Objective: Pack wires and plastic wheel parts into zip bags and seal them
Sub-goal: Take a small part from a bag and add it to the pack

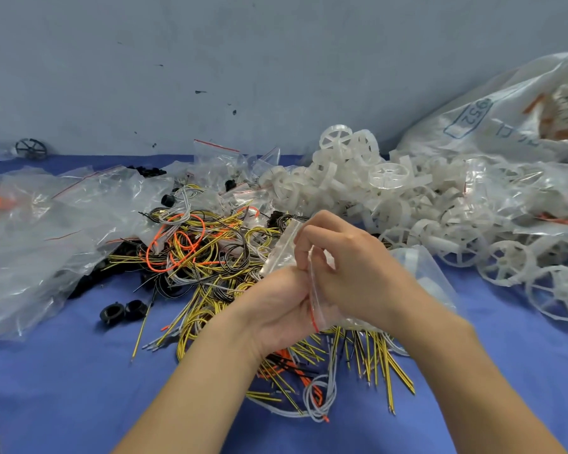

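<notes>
At the centre of the frame, both hands are gripping a small clear zip bag with a red seal line: the left hand is curling round its lower edge, while the right hand is pinching its crinkled film from above. Beneath them, thin yellow, black, orange and grey wires are lying tangled on the blue cloth. Translucent white spoked plastic wheels are heaping at centre right (some partly under a large printed sack). Crumpled clear bags are spreading at left, near two black ribbed rings.
</notes>
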